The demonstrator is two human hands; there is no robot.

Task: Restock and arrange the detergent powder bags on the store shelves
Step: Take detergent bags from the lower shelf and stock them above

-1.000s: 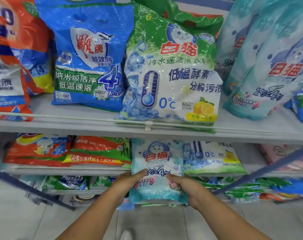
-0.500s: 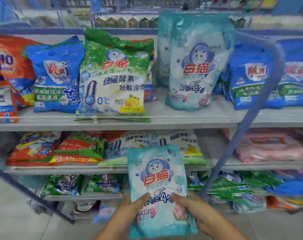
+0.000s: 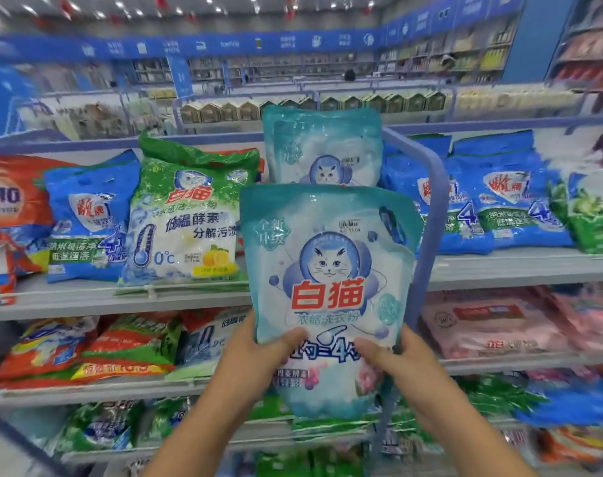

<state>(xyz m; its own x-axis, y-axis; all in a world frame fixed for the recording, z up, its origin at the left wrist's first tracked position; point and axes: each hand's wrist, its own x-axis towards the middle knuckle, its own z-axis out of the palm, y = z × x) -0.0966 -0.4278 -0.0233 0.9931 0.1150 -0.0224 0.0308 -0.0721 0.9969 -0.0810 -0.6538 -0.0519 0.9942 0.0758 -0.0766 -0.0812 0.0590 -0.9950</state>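
**Teal bag coming up to the top shelf**

We are lifting the teal cat-brand bag [image 3: 327,290] upward: 1 second ago it was sitting low, down at the level of the lower shelves near the bottom of the frame, and now it is filling the centre of the frame, its top edge overlapping the matching teal bag [image 3: 322,146] that is standing upright on the top shelf [image 3: 499,266]. Our view is also tilting up, so the far store aisles are now showing across the upper part of the frame.

Our left hand [image 3: 258,352] is grasping the bag's lower left edge, thumb pressing across the front, and our right hand [image 3: 396,363] is grasping the lower right edge the same way. The bag is hanging upright, label facing us, not yet resting on any shelf.

We are judging that the pickup is finished and the placing step is beginning. The likely spot is in front of or beside the matching bag, between the green 0°C bag [image 3: 186,222] at centre left and the blue shelf divider [image 3: 431,208] just right of centre. That gap is looking tight, so we are expecting to steer the soft bag in without knocking its neighbours.
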